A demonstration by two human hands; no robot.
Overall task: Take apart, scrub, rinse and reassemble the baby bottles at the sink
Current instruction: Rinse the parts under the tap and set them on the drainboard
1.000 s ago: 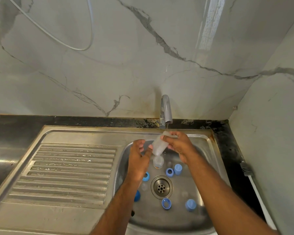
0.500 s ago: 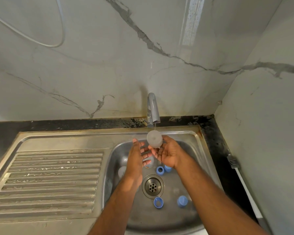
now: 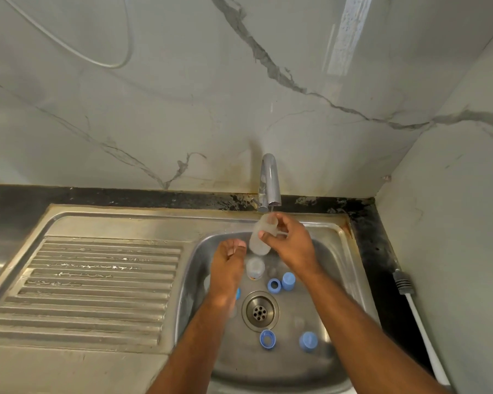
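My right hand [image 3: 289, 241] grips a clear baby bottle [image 3: 261, 237] tilted under the tap [image 3: 269, 182], mouth up near the thin stream of water. My left hand [image 3: 228, 268] hovers just left of the bottle with fingers loosely curled, holding nothing. A second clear bottle [image 3: 255, 268] stands in the sink basin [image 3: 350, 268] below. Blue rings [image 3: 273, 285] [image 3: 267, 339] and blue caps [image 3: 288, 280] [image 3: 308, 341] lie around the drain [image 3: 260, 309]. Another blue piece [image 3: 238, 293] peeks out beside my left wrist.
A ribbed steel drainboard [image 3: 97, 282] stretches to the left of the basin. A white-handled brush [image 3: 419, 322] lies on the dark counter along the right wall. Marble-patterned walls close in behind and on the right.
My right hand has turned the bottle from end-on to tilted under the tap. My left hand has dropped slightly away from it. The view has shifted right.
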